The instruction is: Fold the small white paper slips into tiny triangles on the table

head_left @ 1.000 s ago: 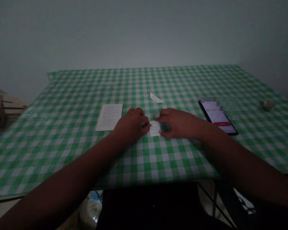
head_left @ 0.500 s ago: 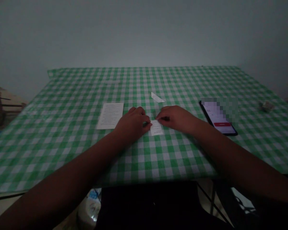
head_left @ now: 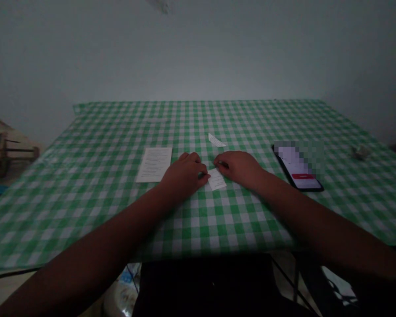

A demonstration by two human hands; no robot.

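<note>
A small piece of printed paper (head_left: 217, 179) lies slightly turned on the checked cloth between my hands. My left hand (head_left: 187, 173) pinches its left corner between thumb and forefinger. At the paper's upper edge is my right hand (head_left: 237, 166), thumb and fingertips drawn together; whether they grip the paper is hard to make out. Just beyond my hands rests a narrow slip of printed paper (head_left: 216, 140), partly raised. To the left of my left hand lies a larger printed sheet (head_left: 154, 164), flat on the cloth.
The table wears a green and white checked cloth (head_left: 198, 224). A phone (head_left: 298, 169) with a lit screen lies right of my right hand. Farther right sits a small blurred object (head_left: 361, 152). A pale wall (head_left: 198, 53) stands behind the table, and wooden furniture (head_left: 3, 152) is at far left.
The small paper has turned a little, its lower end swinging right. Both hands stay close to it. The whole view has shifted slightly down as the camera tilted up.
</note>
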